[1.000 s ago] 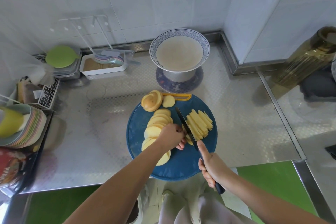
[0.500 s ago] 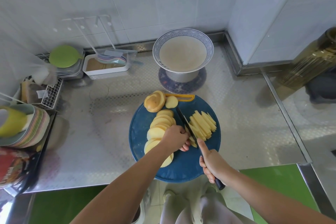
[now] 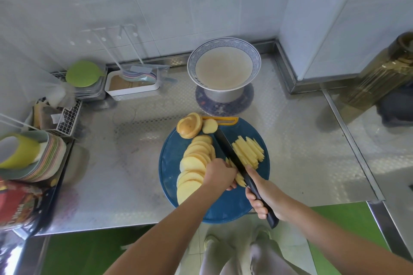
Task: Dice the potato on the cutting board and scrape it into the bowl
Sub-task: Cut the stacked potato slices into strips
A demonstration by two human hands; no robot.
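Note:
A round blue cutting board (image 3: 172, 154) lies on the steel counter. A row of overlapping potato slices (image 3: 194, 158) runs down its left half, and potato strips (image 3: 248, 152) lie fanned on its right. An uncut potato end (image 3: 188, 127) sits at the board's far edge. My left hand (image 3: 220, 174) presses curled fingers on slices beside the blade. My right hand (image 3: 266, 196) grips the black knife (image 3: 228, 148), whose blade angles between slices and strips. The patterned bowl (image 3: 223, 53) stands behind the board on a metal pot.
A white tray (image 3: 131, 89) and a green lid (image 3: 82, 73) sit at the back left. Stacked plates (image 3: 44, 161) and a wire basket (image 3: 67, 118) crowd the left edge. An amber bottle (image 3: 380, 78) stands at the right. The counter's front edge runs just below the board.
The knife has kept cutting near my left fingers, with both hands staying almost in place. The view has shifted slightly.

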